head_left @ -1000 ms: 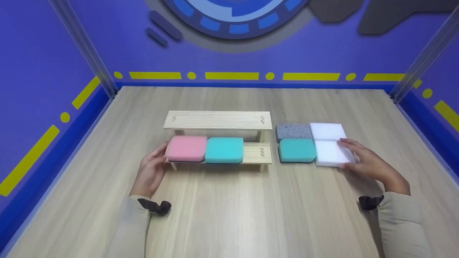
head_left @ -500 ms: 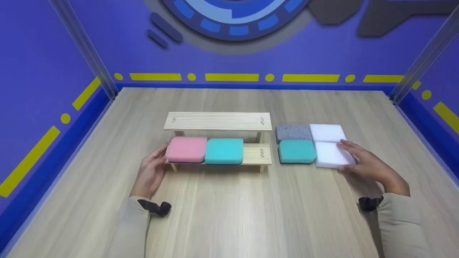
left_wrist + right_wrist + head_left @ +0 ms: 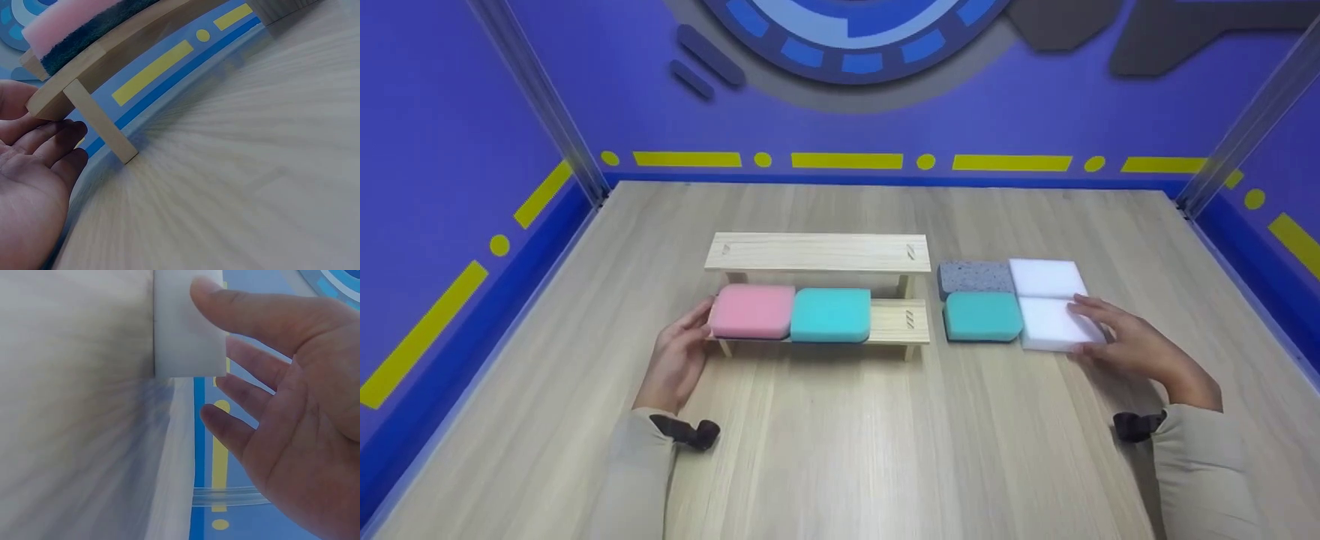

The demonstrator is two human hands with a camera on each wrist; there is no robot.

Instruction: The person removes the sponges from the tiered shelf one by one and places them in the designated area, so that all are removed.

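As the rack (image 3: 817, 252) runs crosswise, hands (image 3: 675, 364) (image 3: 1144, 349) pinch its left end and a white sponge (image 3: 1048, 324).

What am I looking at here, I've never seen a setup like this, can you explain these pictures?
There's no robot, just a person's bare left hand and right hand. The wide view looks forward and down from the person's head; the two close views come from each wrist.

On the table stand a front wooden shelf, bearing a pink sponge and a turquoise sponge, and behind it a back wooden shelf. To their right lie a green sponge, a grey speckled block, a far white block and a near white block.

The left hand holds the front wooden shelf's left end; the right hand pinches the near white block.
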